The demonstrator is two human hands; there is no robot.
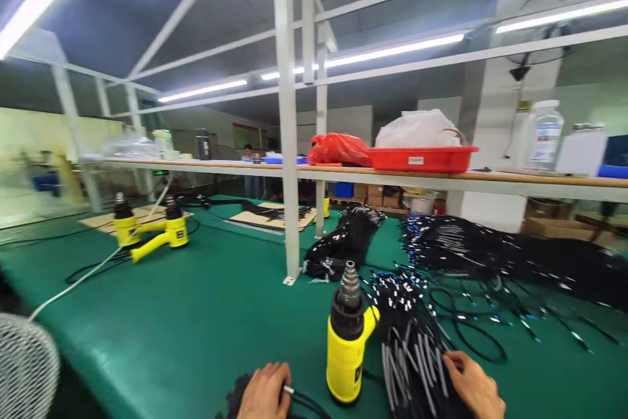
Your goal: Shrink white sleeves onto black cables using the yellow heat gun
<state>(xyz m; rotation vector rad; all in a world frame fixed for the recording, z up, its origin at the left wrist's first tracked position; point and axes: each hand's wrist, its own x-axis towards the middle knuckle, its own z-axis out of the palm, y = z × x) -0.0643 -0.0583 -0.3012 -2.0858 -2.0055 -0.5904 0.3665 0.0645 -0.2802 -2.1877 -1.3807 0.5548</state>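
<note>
My left hand (265,393), at the bottom of the head view, is closed around a black cable (314,404) with a pale sleeve near the fingers. Something dark and bunched lies beside that hand, too cut off to name. At the right, the fingers of my right hand (473,385) pinch at the edge of a bundle of black cables (417,353) with grey sleeves and white tips. Whether a single cable is between those fingertips is too small to make out. Between my hands, a yellow heat gun (346,347) stands upright, nozzle up.
More cable bundles (451,242) lie to the right and behind the post (289,144). Yellow heat guns (171,229) stand at the left on the green table (196,314). A shelf (235,166) above carries a red tray (422,159). A fan grille (27,367) is at lower left.
</note>
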